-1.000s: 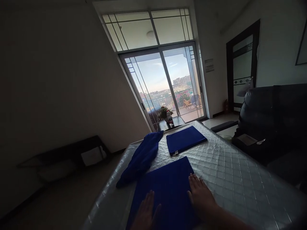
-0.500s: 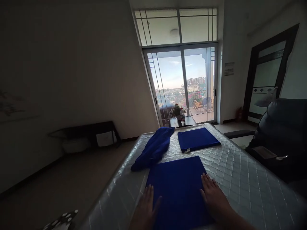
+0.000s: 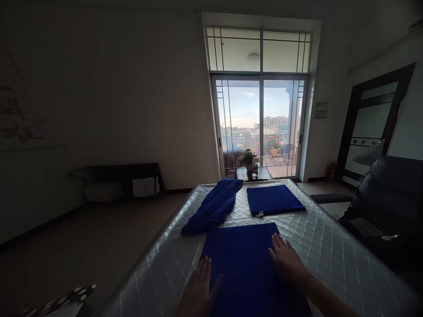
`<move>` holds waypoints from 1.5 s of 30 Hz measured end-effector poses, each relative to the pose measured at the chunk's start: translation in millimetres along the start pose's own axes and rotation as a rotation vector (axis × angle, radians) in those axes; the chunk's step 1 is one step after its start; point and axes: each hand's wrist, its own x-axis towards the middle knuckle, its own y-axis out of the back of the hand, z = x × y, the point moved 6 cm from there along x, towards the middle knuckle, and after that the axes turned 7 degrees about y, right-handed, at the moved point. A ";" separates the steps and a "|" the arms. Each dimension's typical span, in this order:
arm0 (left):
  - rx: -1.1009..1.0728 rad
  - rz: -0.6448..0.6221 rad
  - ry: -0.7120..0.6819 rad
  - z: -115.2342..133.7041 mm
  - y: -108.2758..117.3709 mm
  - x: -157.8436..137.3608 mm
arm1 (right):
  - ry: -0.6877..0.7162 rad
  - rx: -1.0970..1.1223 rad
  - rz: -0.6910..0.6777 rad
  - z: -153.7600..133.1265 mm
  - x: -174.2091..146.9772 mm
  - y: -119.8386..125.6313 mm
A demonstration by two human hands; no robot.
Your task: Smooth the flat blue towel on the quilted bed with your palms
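A blue folded cloth (image 3: 243, 264) lies flat on the silver quilted table cover (image 3: 337, 251), close in front of me. My left hand (image 3: 200, 284) rests on its left edge, fingers stretched out and thumb apart. On its right edge, near the far right corner, my right hand (image 3: 286, 255) lies flat with fingers extended. Farther back is a second folded blue cloth (image 3: 276, 199) with a small white tag on its near edge. To the left of that sits a loose, crumpled blue cloth (image 3: 214, 207), touching or close to the nearest cloth's far left corner.
Beyond the table's far end stands a small dark table (image 3: 261, 173) with a potted plant (image 3: 247, 158) and a bottle (image 3: 254, 166). A black armchair (image 3: 390, 207) is on the right. A low dark bench (image 3: 115, 180) runs along the left wall. Sliding glass doors (image 3: 261, 123) face me.
My right hand has slid slightly inward and up along the cloth's right edge. The left hand stays about where it was. The view has tilted and shifted a little.
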 end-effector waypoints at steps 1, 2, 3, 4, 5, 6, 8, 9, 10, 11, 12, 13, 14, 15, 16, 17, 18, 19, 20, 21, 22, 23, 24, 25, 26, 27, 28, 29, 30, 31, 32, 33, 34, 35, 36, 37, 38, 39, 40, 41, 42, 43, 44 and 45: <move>0.017 -0.013 0.008 -0.4 -0.6 0.0 | -0.014 0.025 0.011 2.3 4.2 -2.6; 0.049 -0.045 0.025 -0.3 -1.4 -0.2 | -0.025 0.046 0.021 4.9 7.4 -6.1; 0.088 -0.082 0.044 0.7 -2.0 -0.4 | -0.031 0.064 0.031 7.2 9.5 -9.8; 0.122 -0.108 0.059 2.4 -1.5 -0.7 | -0.034 0.075 0.042 9.2 10.8 -13.3; 0.157 -0.135 0.069 4.7 -0.9 -1.1 | -0.035 0.081 0.050 10.9 11.5 -16.1; 0.192 -0.159 0.073 7.3 -0.2 -1.4 | -0.034 0.082 0.057 12.0 11.7 -18.2; 0.255 -0.198 0.075 11.8 1.4 -1.7 | -0.036 0.081 0.064 13.1 11.7 -20.3; 0.283 -0.209 0.085 12.8 2.6 -1.7 | -0.037 0.079 0.068 13.3 11.9 -20.5; 0.308 -0.213 0.103 13.1 4.4 -1.6 | -0.034 0.078 0.072 13.1 12.3 -20.5; 0.330 -0.214 0.124 13.0 6.7 -1.6 | -0.030 0.076 0.077 13.0 12.8 -20.5; 0.348 -0.213 0.143 13.2 9.5 -1.7 | -0.025 0.074 0.083 13.1 13.5 -20.8; 0.364 -0.209 0.160 13.9 12.6 -2.1 | -0.022 0.071 0.090 13.6 14.2 -21.3; 0.376 -0.200 0.173 15.7 16.1 -2.7 | -0.023 0.068 0.097 14.4 15.0 -22.1; 0.385 -0.190 0.179 19.0 19.5 -3.6 | -0.024 0.063 0.102 15.6 15.8 -23.3; 0.390 -0.186 0.174 23.9 21.8 -4.8 | -0.027 0.059 0.108 16.8 16.5 -24.5; 0.391 -0.187 0.158 31.0 22.8 -6.0 | -0.026 0.055 0.115 18.0 17.2 -25.7; 0.388 -0.197 0.127 40.3 21.7 -7.2 | -0.021 0.052 0.120 18.7 18.0 -26.7; 0.381 -0.214 0.080 52.0 18.3 -8.1 | -0.014 0.051 0.122 19.0 18.6 -27.7; 0.372 -0.235 0.018 65.9 12.7 -8.6 | -0.008 0.051 0.121 19.2 19.1 -28.4; 0.360 -0.250 -0.051 81.8 5.6 -8.5 | -0.006 0.053 0.120 19.3 19.4 -28.9; 0.348 -0.255 -0.122 99.0 -2.6 -7.3 | -0.007 0.054 0.119 19.4 19.5 -29.0; 0.335 -0.251 -0.191 117.1 -11.5 -5.0 | -0.010 0.056 0.121 19.5 19.3 -29.0; 0.319 -0.241 -0.253 135.6 -20.9 -1.2 | -0.014 0.057 0.126 19.8 19.0 -28.8; 0.302 -0.229 -0.305 153.7 -30.7 3.8 | -0.014 0.055 0.132 20.0 18.6 -28.7; 0.282 -0.221 -0.345 170.8 -40.7 10.1 | -0.009 0.050 0.138 20.1 18.1 -28.9; 0.260 -0.215 -0.371 186.3 -50.5 17.5 | 0.003 0.044 0.141 20.1 17.6 -29.6; 0.238 -0.216 -0.390 199.9 -60.2 25.3 | 0.018 0.037 0.142 20.3 17.2 -30.7; 0.219 -0.219 -0.403 211.0 -69.1 33.1 | 0.033 0.033 0.143 20.6 16.9 -31.9; 0.205 -0.225 -0.420 219.7 -77.5 40.2 | 0.048 0.032 0.143 21.1 16.7 -33.1; 0.196 -0.230 -0.435 225.3 -84.7 46.4 | 0.063 0.037 0.142 21.4 16.6 -34.2; 0.192 -0.233 -0.442 227.6 -90.7 51.8 | 0.075 0.044 0.138 21.7 16.7 -34.9; 0.192 -0.234 -0.439 226.7 -95.2 56.3 | 0.083 0.054 0.133 21.7 16.9 -35.3; 0.193 -0.230 -0.423 222.7 -97.9 60.3 | 0.083 0.063 0.128 21.7 17.2 -35.0; 0.194 -0.223 -0.397 216.0 -99.0 63.8 | 0.073 0.073 0.125 21.7 17.4 -34.2; 0.196 -0.217 -0.361 207.0 -98.7 66.9 | 0.054 0.084 0.122 21.8 17.6 -32.9; 0.200 -0.215 -0.323 196.4 -97.2 69.6 | 0.029 0.094 0.121 22.0 17.6 -31.3; 0.207 -0.216 -0.290 184.7 -94.6 72.0 | 0.006 0.103 0.119 22.0 17.4 -29.7; 0.216 -0.219 -0.258 171.8 -91.1 74.4 | -0.011 0.110 0.115 21.5 17.2 -28.1; 0.228 -0.222 -0.225 157.8 -86.8 76.9 | -0.020 0.115 0.111 20.7 16.9 -26.6; 0.242 -0.221 -0.195 142.9 -81.4 79.6 | -0.023 0.117 0.106 19.8 16.5 -25.2; 0.255 -0.215 -0.165 127.4 -75.1 82.4 | -0.024 0.116 0.101 19.0 16.1 -24.1; 0.269 -0.207 -0.139 111.7 -68.3 85.1 | -0.023 0.112 0.097 18.3 15.6 -23.1; 0.283 -0.200 -0.115 96.1 -61.2 87.7 | -0.021 0.104 0.095 17.8 15.3 -22.5; 0.298 -0.194 -0.090 81.0 -54.1 90.0 | -0.019 0.094 0.093 17.4 15.1 -22.1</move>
